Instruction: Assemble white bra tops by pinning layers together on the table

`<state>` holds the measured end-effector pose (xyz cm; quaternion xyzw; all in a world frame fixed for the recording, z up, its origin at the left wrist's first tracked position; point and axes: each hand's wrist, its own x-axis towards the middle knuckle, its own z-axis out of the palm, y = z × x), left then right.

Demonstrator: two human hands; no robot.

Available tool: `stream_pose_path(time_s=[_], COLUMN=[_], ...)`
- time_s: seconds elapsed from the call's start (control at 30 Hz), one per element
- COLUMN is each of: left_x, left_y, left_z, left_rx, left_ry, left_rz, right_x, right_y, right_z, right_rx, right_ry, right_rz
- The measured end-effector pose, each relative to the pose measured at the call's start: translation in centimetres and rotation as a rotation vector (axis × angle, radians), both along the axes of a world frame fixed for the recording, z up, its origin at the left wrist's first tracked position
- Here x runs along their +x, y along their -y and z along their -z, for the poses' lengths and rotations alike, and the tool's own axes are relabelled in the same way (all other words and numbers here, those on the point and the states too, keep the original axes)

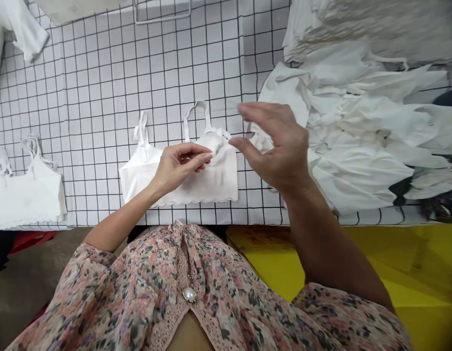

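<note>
A white crop top (214, 180) with two shoulder straps lies flat on the gridded white table (101, 87) in front of me. My left hand (180, 163) rests on its upper middle, fingers closed and pinching the fabric near the neckline. My right hand (275, 146) hovers just right of the top's upper corner, fingers apart and curved, holding nothing that I can see. Its thumb is close to the bunched fabric at the right strap.
A big heap of white garments (364, 126) fills the table's right side. Another white top (26, 192) lies at the left edge, and white cloth (23, 29) hangs at far left. A wire frame (162, 17) sits at the back. Yellow surface (412, 273) lies below the table edge.
</note>
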<state>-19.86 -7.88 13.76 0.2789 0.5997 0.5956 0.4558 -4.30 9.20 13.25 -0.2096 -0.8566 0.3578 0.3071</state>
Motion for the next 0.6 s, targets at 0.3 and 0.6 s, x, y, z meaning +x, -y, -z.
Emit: stream_pose_path(time_s=[0.3,0.6], left_x=[-0.3,-1.1], left_y=[-0.7,1.3], left_z=[0.0,2.7], left_rx=[0.081,-0.118], left_ry=[-0.218,-1.029], left_rz=[0.009,0.093], right_x=[-1.0,-1.0], right_y=[1.0,0.8], right_z=[0.2,0.2], right_rx=[-0.191,-0.262], right_ry=[-0.010,-0.053], right_rz=[-0.267,-0.162])
